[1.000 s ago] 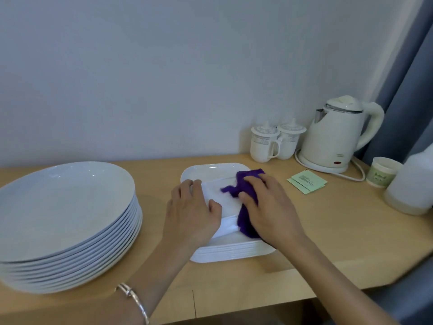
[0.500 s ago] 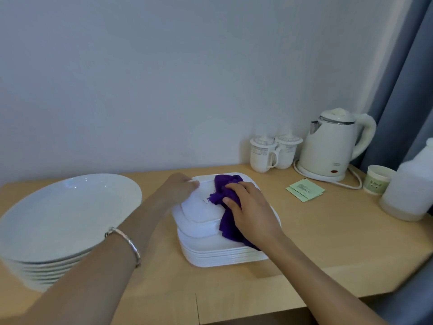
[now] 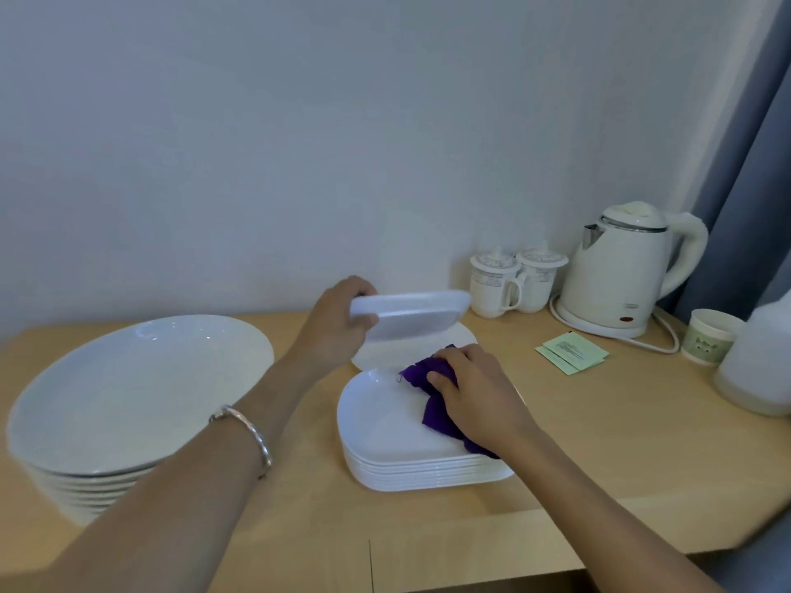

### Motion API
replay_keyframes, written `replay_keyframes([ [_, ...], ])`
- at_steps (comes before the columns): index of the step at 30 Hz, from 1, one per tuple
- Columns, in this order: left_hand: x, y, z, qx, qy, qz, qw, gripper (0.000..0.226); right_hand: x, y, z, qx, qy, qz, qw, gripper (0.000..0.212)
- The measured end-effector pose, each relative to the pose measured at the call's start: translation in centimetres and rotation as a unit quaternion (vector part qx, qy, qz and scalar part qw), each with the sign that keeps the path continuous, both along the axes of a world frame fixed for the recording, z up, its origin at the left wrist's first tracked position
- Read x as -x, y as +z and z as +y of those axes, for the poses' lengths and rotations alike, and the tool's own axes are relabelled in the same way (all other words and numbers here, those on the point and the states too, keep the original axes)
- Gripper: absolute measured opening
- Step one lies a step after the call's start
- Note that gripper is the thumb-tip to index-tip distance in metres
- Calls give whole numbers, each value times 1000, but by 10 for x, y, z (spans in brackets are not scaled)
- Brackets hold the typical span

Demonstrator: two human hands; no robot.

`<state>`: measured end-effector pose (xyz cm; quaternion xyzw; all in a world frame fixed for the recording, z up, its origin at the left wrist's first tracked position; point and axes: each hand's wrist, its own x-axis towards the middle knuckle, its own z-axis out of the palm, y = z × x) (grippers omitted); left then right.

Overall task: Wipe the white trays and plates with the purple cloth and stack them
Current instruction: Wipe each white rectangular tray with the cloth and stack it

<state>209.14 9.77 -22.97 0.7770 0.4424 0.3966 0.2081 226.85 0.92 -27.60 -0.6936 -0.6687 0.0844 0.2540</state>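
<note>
Pale wood grain runs across the desk [image 3: 599, 442] under a plain grey-white wall [image 3: 299, 143]. The left hand [image 3: 338, 323], a thin metal bracelet [image 3: 248, 434] on its wrist, grips a small white tray [image 3: 411, 314] by its left edge, fingers curled over the rim and thumb beneath. The tray is glossy, square with rounded corners, and is held in the air above a single tray [image 3: 376, 357] that lies flat behind the stack. Half a second ago it leaned on the stack; now it is clear of it.

The right hand [image 3: 475, 391] clutches the bunched purple cloth [image 3: 421, 374], which has moved from the lifted tray onto the top of the stack of square trays [image 3: 385, 421].

To the left sits a pile of smooth round plates [image 3: 128, 387]. At the right stand two lidded mugs [image 3: 496, 284], a cream kettle [image 3: 625, 271], green sachets [image 3: 571, 353], a paper cup [image 3: 708, 336] whose inside is hidden, a white jug [image 3: 762, 361] and a grey curtain [image 3: 749, 164].
</note>
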Motion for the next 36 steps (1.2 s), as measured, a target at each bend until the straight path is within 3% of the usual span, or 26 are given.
replay_keyframes([
  [5,-12,-29,8,18,-23,51,998,25,1,-2,-1,-4,-1,-25,1000,34],
  [11,-12,-37,23,114,28,69,991,29,0,-3,-2,-15,3,-12,1000,33],
  [14,-12,-37,29,139,57,136,979,27,0,-3,-1,-18,4,-11,1000,34],
  [19,-19,-41,36,226,34,155,961,18,0,-4,-2,-26,3,-20,999,33],
  [23,-18,-48,35,202,16,166,965,17,-1,-4,-2,-28,3,-12,1000,32],
  [28,-13,-43,7,157,27,90,983,14,0,-2,-4,-24,7,3,1000,32],
  [32,-5,-46,-29,170,42,75,982,46,0,-2,-4,-15,16,-14,1000,33],
  [36,14,-63,-58,203,-63,5,977,78,2,1,-4,7,43,-42,998,43],
])
